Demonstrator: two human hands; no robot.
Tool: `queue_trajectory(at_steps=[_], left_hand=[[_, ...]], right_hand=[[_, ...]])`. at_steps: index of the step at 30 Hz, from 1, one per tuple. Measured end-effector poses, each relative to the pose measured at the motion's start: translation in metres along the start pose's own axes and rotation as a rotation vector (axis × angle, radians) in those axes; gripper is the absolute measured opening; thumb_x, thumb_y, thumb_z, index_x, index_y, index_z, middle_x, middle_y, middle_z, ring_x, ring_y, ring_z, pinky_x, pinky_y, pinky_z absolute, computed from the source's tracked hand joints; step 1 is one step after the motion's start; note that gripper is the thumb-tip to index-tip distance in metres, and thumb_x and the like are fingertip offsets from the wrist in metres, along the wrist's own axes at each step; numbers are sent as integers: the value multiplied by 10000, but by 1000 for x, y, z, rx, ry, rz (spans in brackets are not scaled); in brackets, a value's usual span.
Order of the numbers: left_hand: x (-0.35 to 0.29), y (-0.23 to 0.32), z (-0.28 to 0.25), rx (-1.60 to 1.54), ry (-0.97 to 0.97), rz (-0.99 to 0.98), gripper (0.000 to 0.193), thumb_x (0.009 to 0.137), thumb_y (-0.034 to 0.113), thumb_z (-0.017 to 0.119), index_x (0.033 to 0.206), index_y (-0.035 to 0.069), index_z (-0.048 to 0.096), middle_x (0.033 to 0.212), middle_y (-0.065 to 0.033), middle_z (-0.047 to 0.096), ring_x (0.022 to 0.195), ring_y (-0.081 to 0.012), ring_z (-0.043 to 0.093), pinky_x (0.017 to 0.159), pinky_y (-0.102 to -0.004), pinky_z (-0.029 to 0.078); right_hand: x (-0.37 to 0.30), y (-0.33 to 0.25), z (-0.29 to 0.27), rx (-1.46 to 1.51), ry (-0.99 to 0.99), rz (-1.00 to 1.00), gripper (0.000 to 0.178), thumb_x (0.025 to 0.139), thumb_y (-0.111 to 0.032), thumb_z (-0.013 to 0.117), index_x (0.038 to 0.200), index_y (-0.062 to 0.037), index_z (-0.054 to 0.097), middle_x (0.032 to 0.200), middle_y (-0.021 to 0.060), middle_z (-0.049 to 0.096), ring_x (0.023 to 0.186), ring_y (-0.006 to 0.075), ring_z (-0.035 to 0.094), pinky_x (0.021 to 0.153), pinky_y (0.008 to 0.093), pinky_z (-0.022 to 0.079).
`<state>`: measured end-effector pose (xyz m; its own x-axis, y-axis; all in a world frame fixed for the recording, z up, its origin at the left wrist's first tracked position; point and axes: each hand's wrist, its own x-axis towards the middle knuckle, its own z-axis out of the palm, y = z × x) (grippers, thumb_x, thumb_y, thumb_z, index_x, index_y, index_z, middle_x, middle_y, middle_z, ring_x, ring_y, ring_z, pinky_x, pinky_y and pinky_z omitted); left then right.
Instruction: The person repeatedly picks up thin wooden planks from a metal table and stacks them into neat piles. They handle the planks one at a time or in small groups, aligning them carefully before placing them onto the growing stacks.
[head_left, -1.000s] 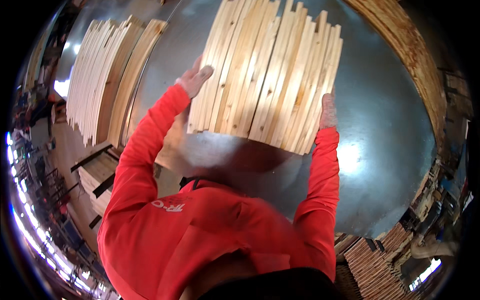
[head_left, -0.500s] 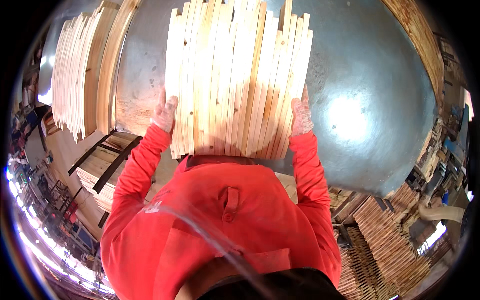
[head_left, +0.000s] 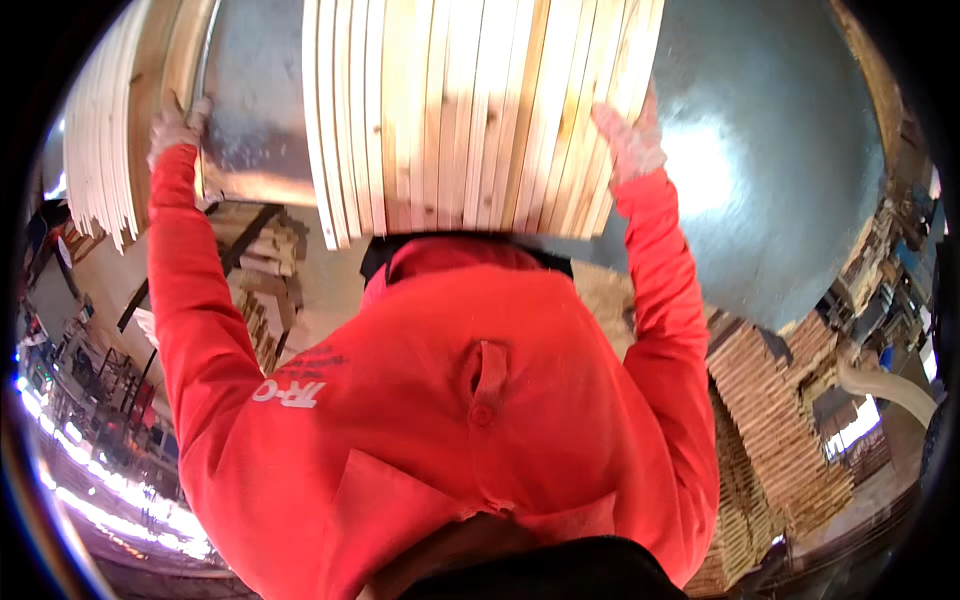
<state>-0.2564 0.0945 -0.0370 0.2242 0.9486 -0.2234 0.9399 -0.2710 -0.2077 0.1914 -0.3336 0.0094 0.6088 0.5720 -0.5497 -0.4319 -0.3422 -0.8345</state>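
Note:
A row of pale wooden strips (head_left: pixel 440 120) lies side by side on the grey metal tabletop (head_left: pixel 770 130), their near ends close to my body. My right hand (head_left: pixel 632 140), in a thin whitish glove, rests against the right side of the row, thumb on the top and fingers stretched along the edge strip. Away to the left, my left hand (head_left: pixel 178 130) is on a wooden rail (head_left: pixel 185 55) at the tabletop's left side, its gloved fingers spread apart. Beyond that rail stands another stack of light strips (head_left: pixel 98 130).
Stacked boards (head_left: pixel 770 420) stand low at the right, near a pale bent pipe (head_left: pixel 885 385). Below my left arm, more timber (head_left: pixel 265 250) lies by a dark metal bar (head_left: pixel 250 238). A wooden border (head_left: pixel 868 50) edges the tabletop on the far right.
My left hand has left the row's left side and moved left to the rail. My right hand stays at the row's right side. The row appears nearer and its near ends more even.

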Motion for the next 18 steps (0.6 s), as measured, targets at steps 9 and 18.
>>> queue_trajectory(at_steps=[9,18], left_hand=[[24,11,-36,-23,-39,-52,655,905,418,513,1477,313,213,1180,-234,608,1085,-405,592,937,-452,441],[-73,138,-114,-258,-185,-33,625,891,378,529,1451,172,342,1202,-239,595,1129,-380,568,944,-401,450]], right_hand=[[4,12,-3,85,-19,-170,822,803,27,668,1483,-126,231,1315,61,490,1135,192,522,960,336,459],[-18,-16,3,-27,-20,-296,864,793,-46,704,1495,-101,204,1383,94,413,1189,232,476,946,368,464]])
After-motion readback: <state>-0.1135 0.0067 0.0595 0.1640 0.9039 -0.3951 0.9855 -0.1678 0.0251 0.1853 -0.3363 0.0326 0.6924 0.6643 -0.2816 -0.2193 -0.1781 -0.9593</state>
